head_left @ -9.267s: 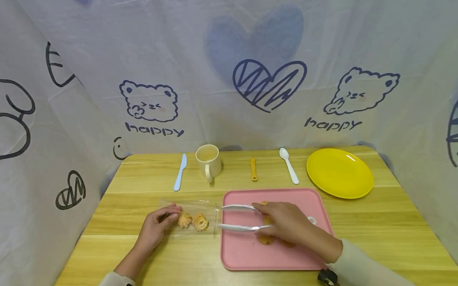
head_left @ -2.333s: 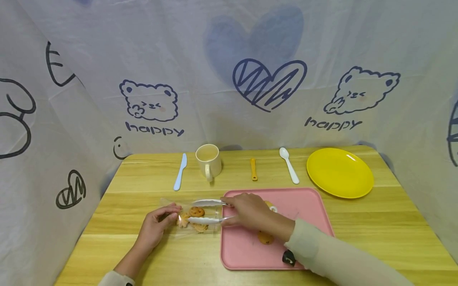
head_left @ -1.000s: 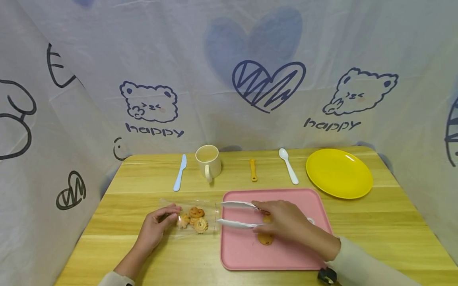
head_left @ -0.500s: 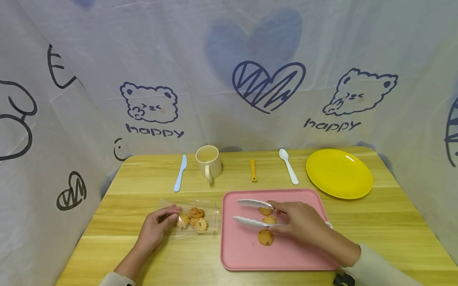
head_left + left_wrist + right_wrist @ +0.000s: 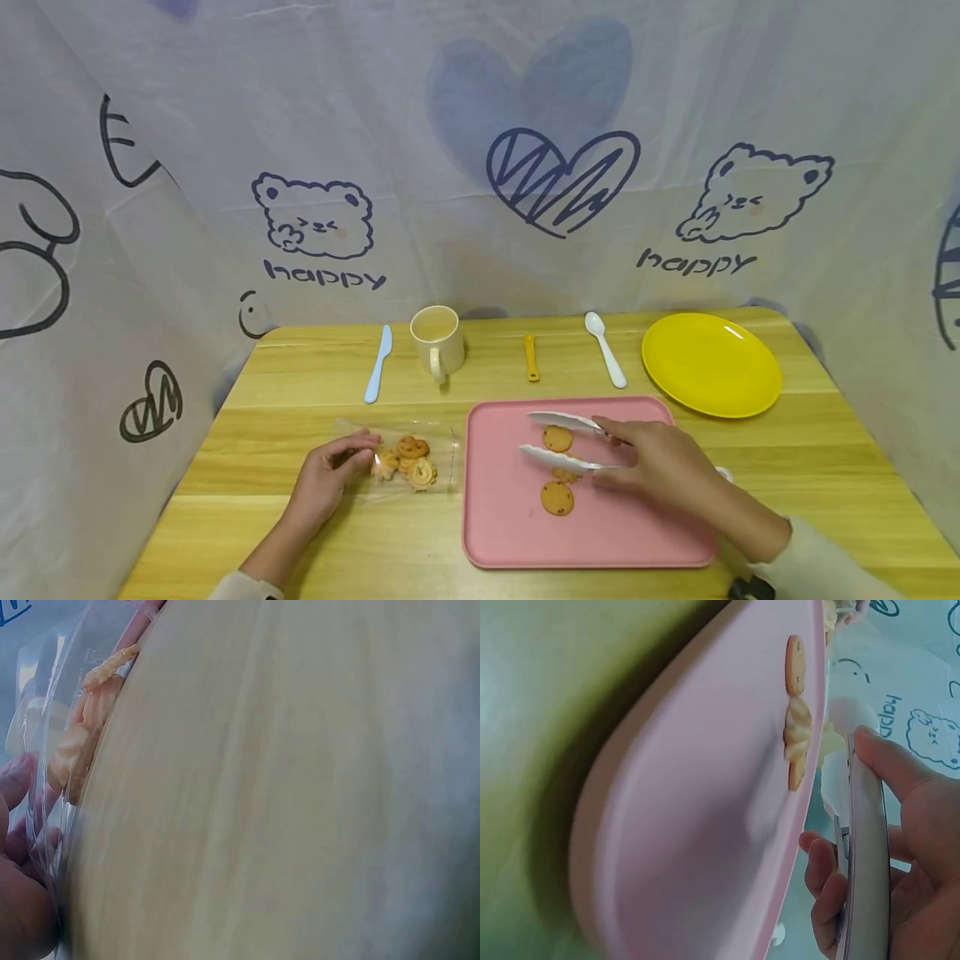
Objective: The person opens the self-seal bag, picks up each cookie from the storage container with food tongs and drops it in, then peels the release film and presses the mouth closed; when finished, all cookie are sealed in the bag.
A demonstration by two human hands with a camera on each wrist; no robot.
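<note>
My left hand (image 5: 322,482) holds the near-left end of a clear plastic bag (image 5: 442,454) lying on the table; in the left wrist view its thumb and fingers are at the film. Several cookies (image 5: 422,473) lie inside the bag. My right hand (image 5: 660,467) grips a pair of metal tongs (image 5: 566,460) above the pink tray (image 5: 510,533). The tongs' arms stand apart with nothing between them but the view of the tray. Below them are two round cookies with dark bits, a far one (image 5: 557,438) and a near one (image 5: 557,498). A ridged cookie (image 5: 798,729) sits between those two, partly hidden by the tongs.
Along the back of the table stand a light-blue knife (image 5: 378,364), a cream mug (image 5: 438,342), a short orange-yellow handled piece (image 5: 531,358), a white spoon (image 5: 606,350) and a yellow plate (image 5: 711,365). A printed cloth (image 5: 465,250) hangs behind and at both sides.
The tongs in my right hand have drawn back from the bag, rightward over the tray. Compared with the oldest frame, the bag holds more cookies. My left hand has stayed put.
</note>
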